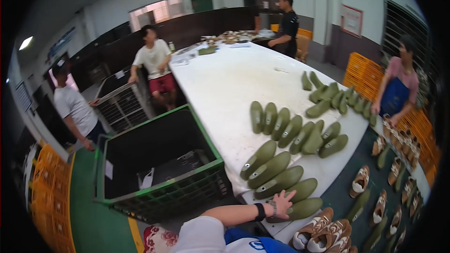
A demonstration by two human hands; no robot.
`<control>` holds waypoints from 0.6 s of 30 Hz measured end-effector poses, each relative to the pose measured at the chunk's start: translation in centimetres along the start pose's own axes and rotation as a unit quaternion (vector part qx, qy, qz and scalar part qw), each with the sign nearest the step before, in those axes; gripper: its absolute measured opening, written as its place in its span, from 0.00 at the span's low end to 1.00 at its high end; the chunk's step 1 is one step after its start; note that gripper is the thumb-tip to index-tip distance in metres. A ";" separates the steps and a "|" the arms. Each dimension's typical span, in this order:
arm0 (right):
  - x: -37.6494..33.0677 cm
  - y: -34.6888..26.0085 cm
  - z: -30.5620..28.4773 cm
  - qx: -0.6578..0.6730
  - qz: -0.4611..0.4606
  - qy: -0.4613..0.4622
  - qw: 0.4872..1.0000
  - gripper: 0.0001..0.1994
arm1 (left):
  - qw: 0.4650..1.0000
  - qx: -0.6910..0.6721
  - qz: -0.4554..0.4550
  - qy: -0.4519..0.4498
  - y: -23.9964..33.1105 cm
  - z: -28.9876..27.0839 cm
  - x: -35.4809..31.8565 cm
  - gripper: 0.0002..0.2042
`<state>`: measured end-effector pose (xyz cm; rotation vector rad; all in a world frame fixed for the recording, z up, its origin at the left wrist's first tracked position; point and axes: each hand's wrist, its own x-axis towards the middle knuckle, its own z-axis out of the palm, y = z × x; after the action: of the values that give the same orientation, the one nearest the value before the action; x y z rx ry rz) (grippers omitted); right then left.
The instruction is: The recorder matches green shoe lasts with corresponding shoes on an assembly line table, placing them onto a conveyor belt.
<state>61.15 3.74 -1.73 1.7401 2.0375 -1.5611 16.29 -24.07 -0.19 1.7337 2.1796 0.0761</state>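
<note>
My left hand (281,204) reaches out over the near end of the white table (220,84), with a bracelet and a black band at its wrist. Its fingers are spread and touch the nearest green shoe lasts (304,208); no firm grip shows. Beside it, several more long green lasts (269,169) lie side by side in a slanting row. Brown-and-white sneakers (313,228) stand just right of the hand, at the lower edge. My right hand is out of view.
More lasts (281,121) lie farther up the table. At right, a dark belt (344,178) carries sneakers and lasts. A green-rimmed crate cart (154,159) stands at left. Orange crates (363,72) are stacked near a person in a blue apron (396,89). Other people stand around the table.
</note>
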 end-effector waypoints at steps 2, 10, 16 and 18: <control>3.1 -3.6 1.0 -0.052 -0.027 -0.031 0.998 0.22 | 0.999 -0.008 -0.032 0.011 0.7 -0.6 -0.9 0.26; 6.8 -13.1 7.9 -0.233 -0.112 -0.125 0.958 0.26 | 0.976 -0.071 -0.029 0.202 2.0 1.7 -1.5 0.22; -0.5 -7.6 4.4 -0.277 -0.059 -0.059 0.957 0.30 | 0.972 -0.041 0.004 0.229 2.8 -0.1 -2.3 0.21; -5.0 -3.4 2.2 -0.273 -0.013 -0.020 0.962 0.31 | 0.969 -0.016 0.002 0.246 2.4 0.4 -3.0 0.21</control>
<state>59.24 -0.87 2.35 1.4578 2.1928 -0.8938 19.17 -26.43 0.76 1.8491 2.4888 0.5978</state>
